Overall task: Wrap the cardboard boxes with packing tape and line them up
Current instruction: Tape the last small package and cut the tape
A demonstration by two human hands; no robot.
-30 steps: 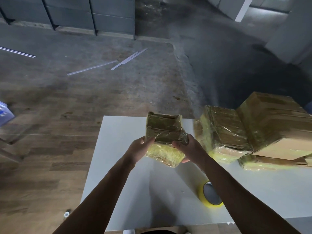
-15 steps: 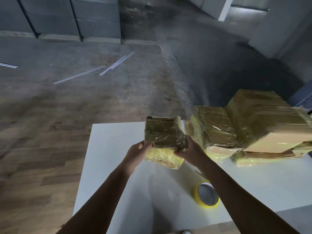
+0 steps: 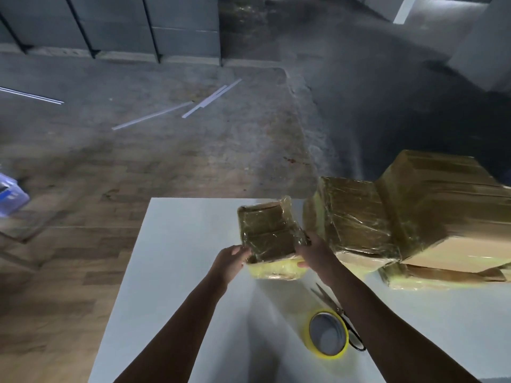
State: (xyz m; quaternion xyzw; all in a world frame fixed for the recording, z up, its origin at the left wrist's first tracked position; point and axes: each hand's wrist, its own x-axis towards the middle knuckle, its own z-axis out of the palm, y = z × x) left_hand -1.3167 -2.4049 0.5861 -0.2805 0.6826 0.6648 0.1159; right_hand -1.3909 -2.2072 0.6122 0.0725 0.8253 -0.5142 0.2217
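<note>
We see the small box (image 3: pixel 269 236), wrapped in glossy tape, near the far edge of the white table (image 3: pixel 179 272), gripped from both sides. The left hand (image 3: pixel 231 261) curls its fingers against the box's side at 8 o'clock. The right hand (image 3: pixel 315 254) clasps the side at 4 o'clock, thumb on the near face. Whether the box rests on the table we cannot tell. At 3 o'clock, close by, sits a medium wrapped box (image 3: pixel 356 219), then a large box (image 3: pixel 448 205) (its near end bare cardboard). At 5 o'clock lie the yellow tape roll (image 3: pixel 329 338) and, just beside it, scissors (image 3: pixel 336 305).
</note>
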